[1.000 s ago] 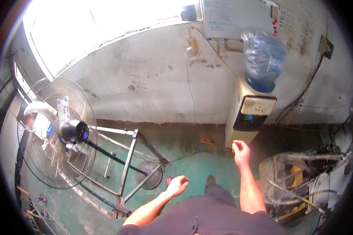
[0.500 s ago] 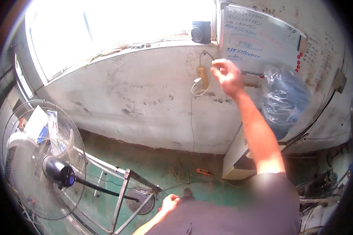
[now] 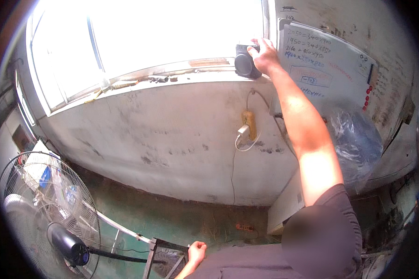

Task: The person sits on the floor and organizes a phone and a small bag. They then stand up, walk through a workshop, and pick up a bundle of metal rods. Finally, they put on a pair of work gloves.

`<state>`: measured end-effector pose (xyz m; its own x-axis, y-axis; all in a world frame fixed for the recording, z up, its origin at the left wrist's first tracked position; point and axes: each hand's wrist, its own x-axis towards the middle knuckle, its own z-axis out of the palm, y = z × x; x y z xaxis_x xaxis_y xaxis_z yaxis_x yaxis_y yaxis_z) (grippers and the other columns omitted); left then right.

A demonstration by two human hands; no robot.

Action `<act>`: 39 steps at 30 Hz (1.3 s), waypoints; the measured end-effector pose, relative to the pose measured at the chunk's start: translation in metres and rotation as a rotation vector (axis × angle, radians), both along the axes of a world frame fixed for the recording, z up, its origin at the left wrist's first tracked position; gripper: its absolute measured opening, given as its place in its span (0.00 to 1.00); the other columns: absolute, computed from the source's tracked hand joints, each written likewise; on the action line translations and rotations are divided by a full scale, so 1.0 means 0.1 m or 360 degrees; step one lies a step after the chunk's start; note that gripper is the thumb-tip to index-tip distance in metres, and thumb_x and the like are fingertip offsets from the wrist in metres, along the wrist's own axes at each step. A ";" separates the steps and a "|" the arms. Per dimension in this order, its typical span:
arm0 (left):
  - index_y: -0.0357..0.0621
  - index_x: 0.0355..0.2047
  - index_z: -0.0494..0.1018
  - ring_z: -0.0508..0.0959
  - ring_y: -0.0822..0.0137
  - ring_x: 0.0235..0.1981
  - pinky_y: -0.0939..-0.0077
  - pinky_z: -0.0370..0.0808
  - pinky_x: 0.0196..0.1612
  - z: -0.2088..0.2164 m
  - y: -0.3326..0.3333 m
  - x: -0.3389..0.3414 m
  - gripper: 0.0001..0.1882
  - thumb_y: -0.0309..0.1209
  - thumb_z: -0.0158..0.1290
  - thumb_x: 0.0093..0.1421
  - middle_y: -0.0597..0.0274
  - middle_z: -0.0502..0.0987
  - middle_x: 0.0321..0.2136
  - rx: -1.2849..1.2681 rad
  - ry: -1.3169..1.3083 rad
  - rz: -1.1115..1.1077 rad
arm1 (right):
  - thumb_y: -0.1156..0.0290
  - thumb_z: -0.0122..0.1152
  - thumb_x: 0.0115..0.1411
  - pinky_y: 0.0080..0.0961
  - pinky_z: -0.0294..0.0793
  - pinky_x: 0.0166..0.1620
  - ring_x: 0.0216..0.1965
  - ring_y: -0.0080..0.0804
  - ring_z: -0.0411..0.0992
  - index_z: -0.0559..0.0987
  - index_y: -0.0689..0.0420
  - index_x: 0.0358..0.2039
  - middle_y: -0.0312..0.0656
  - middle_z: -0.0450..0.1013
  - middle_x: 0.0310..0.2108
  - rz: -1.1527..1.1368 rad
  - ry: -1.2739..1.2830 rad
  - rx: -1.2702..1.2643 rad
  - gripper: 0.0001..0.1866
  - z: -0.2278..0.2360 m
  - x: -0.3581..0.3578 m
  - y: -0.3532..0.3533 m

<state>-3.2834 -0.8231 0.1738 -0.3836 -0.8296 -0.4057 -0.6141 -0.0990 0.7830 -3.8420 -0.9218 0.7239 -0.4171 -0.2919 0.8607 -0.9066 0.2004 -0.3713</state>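
A black boxy device with a large round front, like a small speaker, stands upright at the right end of the windowsill. My right hand reaches up to it with the arm stretched out; the fingers curl over its top and right side, and the thumb lies at its front edge. The device still rests on the sill. Low in the middle, my left hand hangs in front of my body, its fingers curled in with nothing visible in them.
A yellow power strip with a white plug and cable hangs below the sill. To the right are a whiteboard and a clear plastic bag. A large standing fan and a metal frame stand at the lower left.
My right hand has risen from in front of the whiteboard's lower left corner to the black device and closed on it. The view has tilted upward. My left hand stays low and curled.
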 end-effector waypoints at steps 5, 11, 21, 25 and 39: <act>0.39 0.37 0.81 0.83 0.68 0.31 0.69 0.79 0.39 -0.29 0.08 -0.02 0.10 0.32 0.61 0.59 0.59 0.84 0.30 0.0094 0.0032 0.0155 | 0.62 0.59 0.68 0.35 0.70 0.61 0.60 0.43 0.71 0.79 0.49 0.54 0.47 0.72 0.57 0.0252 -0.0241 0.0078 0.15 0.01 -0.13 -0.11; 0.37 0.36 0.79 0.80 0.70 0.26 0.71 0.78 0.31 -0.05 -0.01 -0.39 0.09 0.31 0.59 0.60 0.60 0.82 0.27 0.0067 0.0071 0.0147 | 0.63 0.59 0.68 0.34 0.71 0.59 0.56 0.42 0.73 0.79 0.49 0.52 0.47 0.75 0.55 0.0422 -0.0315 0.0128 0.14 0.08 -0.06 -0.06; 0.37 0.38 0.79 0.81 0.71 0.26 0.72 0.78 0.31 0.05 -0.08 -0.81 0.10 0.31 0.59 0.61 0.60 0.83 0.27 0.0128 0.0102 -0.0002 | 0.63 0.59 0.68 0.35 0.72 0.59 0.56 0.43 0.73 0.78 0.51 0.52 0.47 0.75 0.53 0.0286 -0.0146 0.0082 0.14 0.04 -0.19 -0.09; 0.38 0.38 0.79 0.82 0.69 0.29 0.71 0.79 0.34 -0.16 -0.12 -0.80 0.09 0.31 0.59 0.61 0.60 0.83 0.28 0.0140 0.0090 0.0004 | 0.64 0.59 0.67 0.36 0.70 0.61 0.59 0.45 0.70 0.78 0.50 0.54 0.49 0.71 0.57 0.0237 -0.0059 0.0055 0.16 -0.01 -0.15 -0.09; 0.38 0.35 0.79 0.81 0.70 0.27 0.70 0.78 0.34 0.00 -0.19 -0.78 0.08 0.31 0.59 0.60 0.60 0.83 0.26 0.0145 0.0036 -0.0083 | 0.64 0.64 0.61 0.38 0.72 0.59 0.54 0.49 0.73 0.84 0.53 0.47 0.50 0.79 0.45 0.0087 0.0661 -0.0041 0.14 0.16 0.11 -0.04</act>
